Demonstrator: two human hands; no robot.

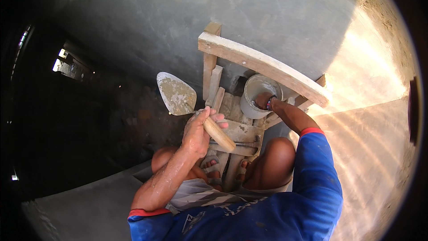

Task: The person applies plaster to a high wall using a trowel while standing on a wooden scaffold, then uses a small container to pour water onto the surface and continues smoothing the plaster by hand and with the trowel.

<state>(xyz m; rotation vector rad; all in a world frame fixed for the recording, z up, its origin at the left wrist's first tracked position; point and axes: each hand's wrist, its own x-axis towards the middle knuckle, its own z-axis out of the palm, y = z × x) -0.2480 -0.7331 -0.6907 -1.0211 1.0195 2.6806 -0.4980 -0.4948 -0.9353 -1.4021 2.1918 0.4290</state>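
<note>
A trowel (176, 94) with a wooden handle is in my left hand (196, 135). Its pointed metal blade, smeared with grey mortar, reaches out to the far left, and the handle's butt points back toward my knees. Inside a whitish plastic bucket (250, 109), my right hand (264, 101) is lowered with beads at the wrist. The bucket wall and the hand itself hide its fingers, so what they touch is out of sight. Pale residue coats the bucket's inner wall.
I squat on wooden planks (236, 129) where a hammer (245, 144) lies by my sandalled feet. A timber rail (263, 66) crosses just beyond the bucket. Behind it rises a grey plastered wall (276, 13). A dark drop-like space lies to the left.
</note>
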